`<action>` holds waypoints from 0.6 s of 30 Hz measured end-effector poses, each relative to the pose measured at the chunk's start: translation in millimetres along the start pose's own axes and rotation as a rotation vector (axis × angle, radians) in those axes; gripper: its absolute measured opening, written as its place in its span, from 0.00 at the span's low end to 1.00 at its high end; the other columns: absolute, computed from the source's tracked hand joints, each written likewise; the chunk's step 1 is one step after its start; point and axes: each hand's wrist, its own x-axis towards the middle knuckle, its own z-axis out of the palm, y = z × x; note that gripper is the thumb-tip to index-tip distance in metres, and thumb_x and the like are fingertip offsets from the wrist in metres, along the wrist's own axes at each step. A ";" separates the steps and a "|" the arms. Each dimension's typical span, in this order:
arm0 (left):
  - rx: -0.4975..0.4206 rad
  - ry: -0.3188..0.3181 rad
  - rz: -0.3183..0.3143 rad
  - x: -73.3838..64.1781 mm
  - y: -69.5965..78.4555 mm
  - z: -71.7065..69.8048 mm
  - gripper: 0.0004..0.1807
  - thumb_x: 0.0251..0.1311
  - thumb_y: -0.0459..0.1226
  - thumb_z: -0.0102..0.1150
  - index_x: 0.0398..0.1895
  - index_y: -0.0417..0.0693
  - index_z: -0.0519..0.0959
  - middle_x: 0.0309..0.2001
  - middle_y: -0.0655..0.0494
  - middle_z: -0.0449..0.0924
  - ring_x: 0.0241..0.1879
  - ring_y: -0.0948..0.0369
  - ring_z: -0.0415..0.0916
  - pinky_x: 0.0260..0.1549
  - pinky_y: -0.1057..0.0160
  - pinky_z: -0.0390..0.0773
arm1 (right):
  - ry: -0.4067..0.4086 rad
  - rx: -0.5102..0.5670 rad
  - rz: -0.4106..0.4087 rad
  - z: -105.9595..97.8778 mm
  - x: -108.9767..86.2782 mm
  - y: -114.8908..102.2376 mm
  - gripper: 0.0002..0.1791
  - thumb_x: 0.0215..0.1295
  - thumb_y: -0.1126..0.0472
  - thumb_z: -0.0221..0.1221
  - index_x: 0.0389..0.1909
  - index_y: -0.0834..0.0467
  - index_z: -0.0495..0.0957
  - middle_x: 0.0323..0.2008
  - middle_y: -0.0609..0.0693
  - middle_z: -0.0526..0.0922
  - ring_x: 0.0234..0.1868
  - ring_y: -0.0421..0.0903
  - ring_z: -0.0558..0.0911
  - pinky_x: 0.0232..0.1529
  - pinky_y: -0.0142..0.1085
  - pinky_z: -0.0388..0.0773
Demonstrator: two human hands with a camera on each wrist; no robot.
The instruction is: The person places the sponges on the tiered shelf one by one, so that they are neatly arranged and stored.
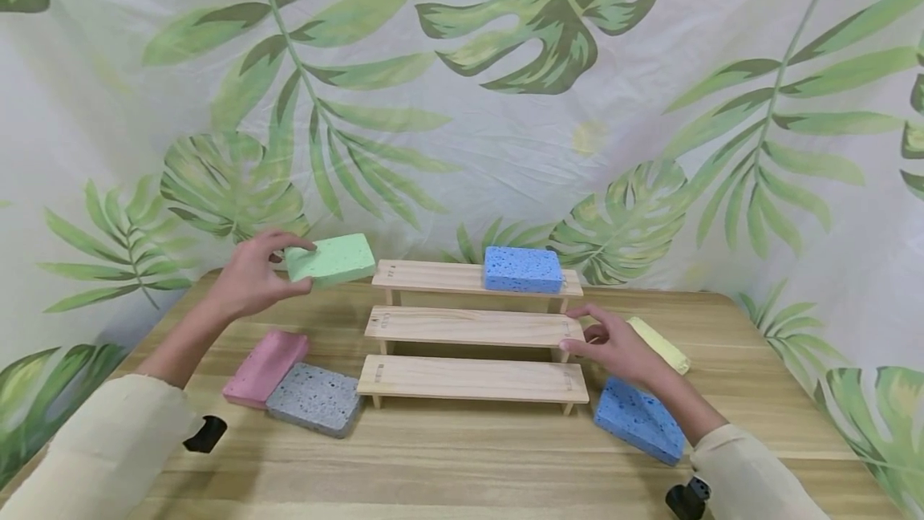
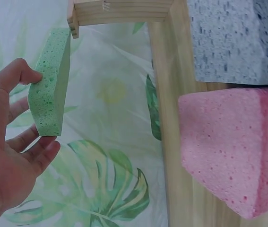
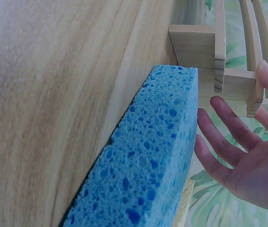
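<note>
My left hand [image 1: 256,275] pinches a light green sponge [image 1: 332,259] by its left end, thumb and fingers on opposite faces. The sponge is raised off the table, just left of the top step of a three-step wooden display stand [image 1: 472,375]. In the left wrist view the green sponge [image 2: 51,85] shows edge-on. On the right, my right hand [image 1: 613,343] holds the end of the stand's middle step between thumb and index finger. The other fingers spread out in the right wrist view. A blue sponge [image 1: 523,270] sits on the top step, toward its right end.
Left of the stand, a pink sponge [image 1: 267,367] and a grey sponge [image 1: 314,398] touch on the wooden table [image 1: 433,464]. Another blue sponge [image 1: 638,420] lies by my right forearm, with a pale yellow sponge [image 1: 660,345] behind it. A leaf-print cloth [image 1: 505,143] hangs behind.
</note>
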 end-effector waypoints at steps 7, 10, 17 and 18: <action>0.001 0.000 -0.022 3.0 6.4 -4.3 0.20 0.51 0.33 0.74 0.49 0.38 0.85 0.56 0.35 0.79 0.50 0.38 0.78 0.47 0.40 0.78 | -0.008 0.006 0.000 -0.6 0.1 2.6 0.30 0.72 0.55 0.65 0.68 0.63 0.69 0.33 0.59 0.85 0.33 0.55 0.78 0.29 0.38 0.70; 0.013 0.014 -0.007 4.4 8.0 -4.9 0.20 0.51 0.33 0.74 0.49 0.39 0.85 0.56 0.35 0.79 0.48 0.40 0.80 0.44 0.44 0.78 | -0.009 0.004 0.009 -1.1 0.4 3.4 0.29 0.72 0.54 0.65 0.68 0.61 0.70 0.33 0.59 0.85 0.34 0.56 0.78 0.29 0.39 0.69; -0.003 0.033 0.042 9.5 15.8 -0.6 0.19 0.49 0.31 0.75 0.47 0.41 0.86 0.54 0.38 0.81 0.48 0.45 0.79 0.42 0.72 0.75 | -0.010 0.005 0.008 -1.4 1.4 5.2 0.30 0.72 0.53 0.65 0.68 0.61 0.70 0.34 0.56 0.85 0.37 0.56 0.81 0.32 0.42 0.72; -0.014 0.033 0.050 10.5 17.4 0.6 0.19 0.48 0.31 0.75 0.47 0.41 0.86 0.53 0.39 0.82 0.48 0.45 0.79 0.42 0.75 0.73 | -0.010 0.005 0.007 -1.2 1.4 5.5 0.30 0.72 0.53 0.65 0.68 0.61 0.70 0.34 0.56 0.85 0.38 0.56 0.81 0.33 0.42 0.72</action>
